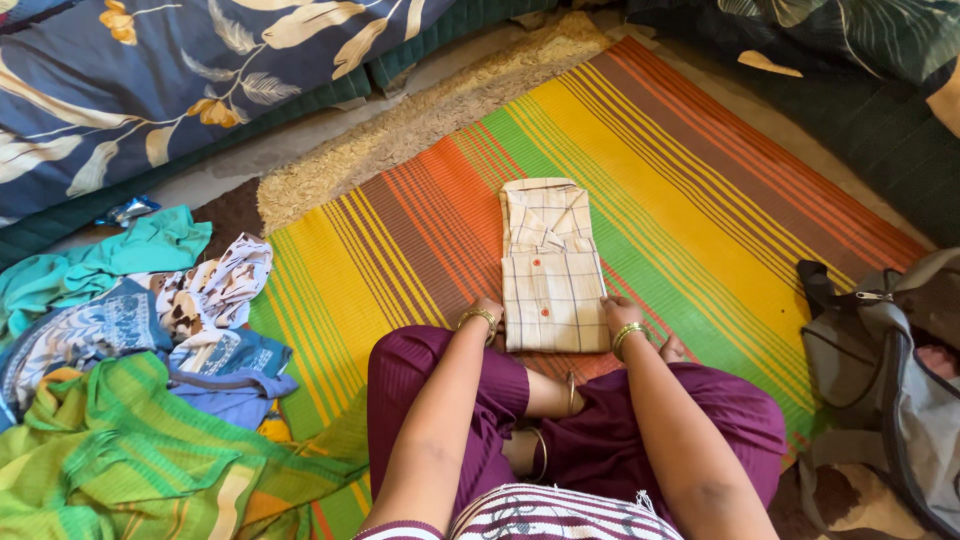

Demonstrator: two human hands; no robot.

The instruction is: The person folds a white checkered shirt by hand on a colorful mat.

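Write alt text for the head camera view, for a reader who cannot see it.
A seated person's left hand and right hand press the near corners of a folded cream checked shirt lying on a striped mat. A pile of unfolded clothes lies to the left, a grey bag to the right.

A heap of crumpled clothes (130,370) lies left of the striped mat (700,200), a grey bag (890,380) right.

This is a home, likely a bedroom floor. A striped woven mat (690,190) lies over a shaggy rug (420,120), with floral bedding (150,90) at the edge, a heap of loose clothes (140,380) to one side and a grey bag (890,380) on the other.
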